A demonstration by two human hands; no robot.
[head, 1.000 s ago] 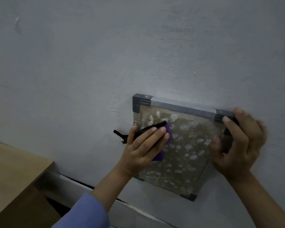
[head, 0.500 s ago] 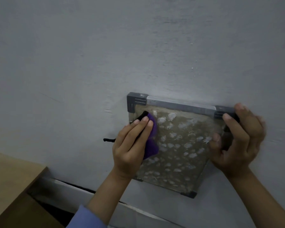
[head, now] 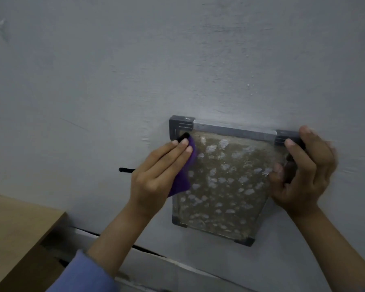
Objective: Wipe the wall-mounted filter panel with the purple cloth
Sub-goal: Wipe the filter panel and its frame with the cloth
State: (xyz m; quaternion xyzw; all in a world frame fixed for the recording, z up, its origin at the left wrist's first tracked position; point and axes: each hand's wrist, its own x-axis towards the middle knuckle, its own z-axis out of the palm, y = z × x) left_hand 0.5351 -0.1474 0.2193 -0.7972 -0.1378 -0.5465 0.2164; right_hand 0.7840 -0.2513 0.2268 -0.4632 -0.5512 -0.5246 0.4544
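The filter panel [head: 221, 186] hangs flat on the grey wall [head: 177, 60], a square frame with dark plastic corners and a pale top bar; its mesh is brownish and covered with many whitish spots. At the panel's upper left corner the purple cloth [head: 184, 175] lies against the mesh, with a black edge near the corner and a thin black string sticking out to the left over the wall. The left hand [head: 156, 175] presses the cloth to the panel with straight fingers, fingertips at the corner piece. The right hand [head: 303, 171] grasps the panel's upper right corner, fingers curled round the frame edge and the thumb on the front side. Below and left of the panel is a wooden surface [head: 15, 228]. A light blue sleeve [head: 82, 277] covers the left forearm.
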